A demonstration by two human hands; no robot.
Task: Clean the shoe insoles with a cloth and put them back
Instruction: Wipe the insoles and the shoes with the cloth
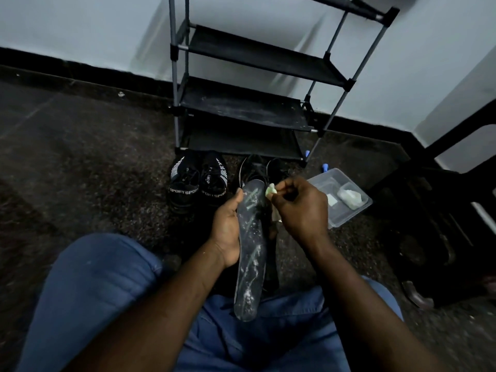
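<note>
My left hand [228, 226] grips a long dark insole [252, 251] by its left edge, held upright over my lap. White smears streak the insole's face. My right hand [298, 208] pinches a small pale green cloth [270, 189] just right of the insole's upper end. A pair of black shoes [264, 167] stands on the floor behind the insole, partly hidden by it and by my hands.
A second black pair marked SPORT [197, 181] sits to the left. A black shoe rack [249, 103] stands against the wall. A clear plastic box [342, 197] with white items lies right of my hand. Dark furniture [429, 224] stands at the right.
</note>
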